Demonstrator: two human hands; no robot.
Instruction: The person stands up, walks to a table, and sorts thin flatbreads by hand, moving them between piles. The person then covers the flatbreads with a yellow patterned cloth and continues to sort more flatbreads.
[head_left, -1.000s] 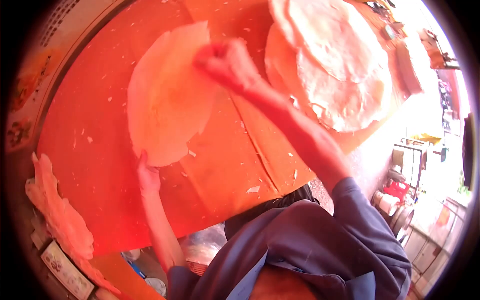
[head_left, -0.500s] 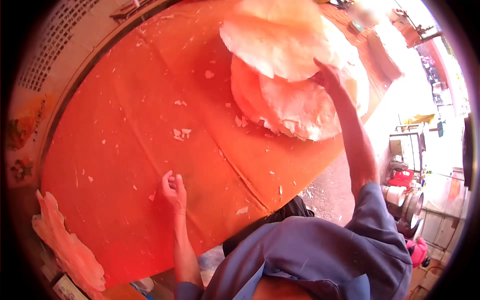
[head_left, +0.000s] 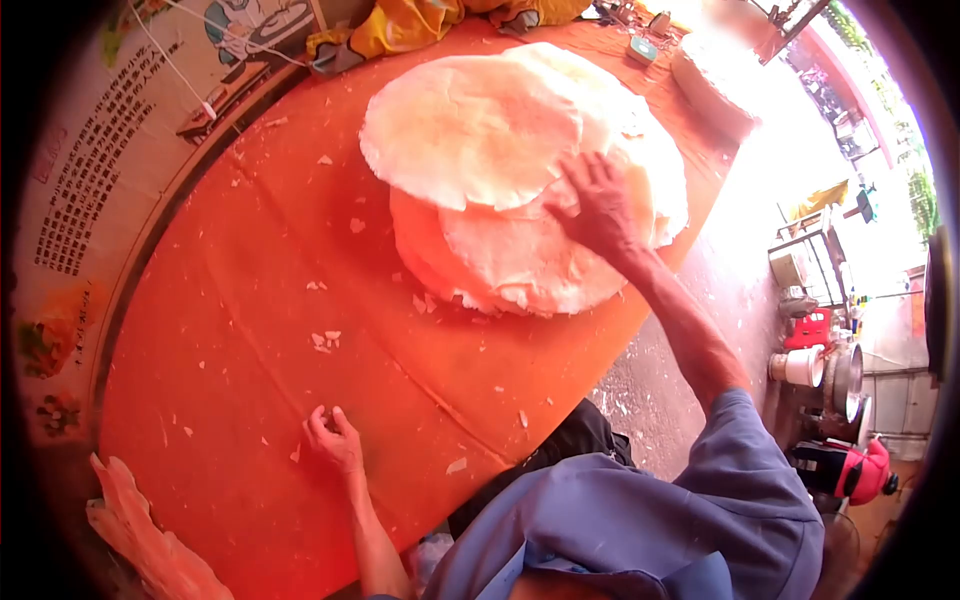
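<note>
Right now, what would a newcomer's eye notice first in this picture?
A big pile of pale round flat sheets lies at the far side of the orange table, with the right hand spread flat on it. The left hand rests curled on the near part among white crumbs.

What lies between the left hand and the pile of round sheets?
In the head view, only orange tabletop with pale flakes lies between the left hand and the pile of round sheets.
</note>
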